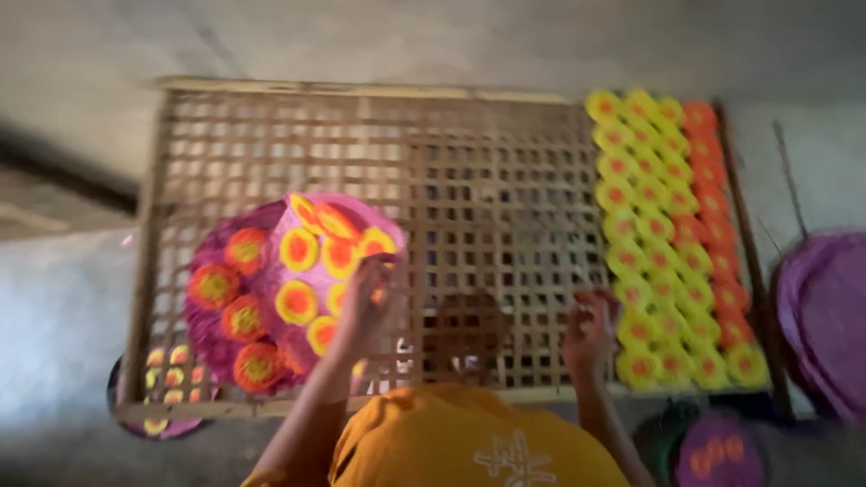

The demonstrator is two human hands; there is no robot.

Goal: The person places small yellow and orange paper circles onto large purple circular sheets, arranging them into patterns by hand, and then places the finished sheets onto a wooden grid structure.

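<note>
Your left hand (365, 302) is raised over the near part of the bamboo lattice rack (487, 180), at the right edge of the round purple tray (212, 252) that lies on the left half of the rack. The fingers (374, 275) are bent together and touch, or nearly touch, a yellow flower disc with an orange centre (341, 257) at that edge; the picture is blurred, so I cannot tell if they really pinch it. More discs lie on this tray, some yellow and some orange, mostly along its rim.

Your right hand (588, 332) is near the front edge of the rack, just beside the left column of the flower rows (672, 243). Its fingers (600, 302) are curled, and I cannot tell if they hold something. These rows fill the right end of the rack from the far edge to the near edge: yellow discs on the inner columns, orange ones (717, 225) along the right edge.

Under the near left corner of the rack a second tray with small discs (167, 374) shows. Beyond the right edge stands a stack of purple trays (825, 311).
</note>
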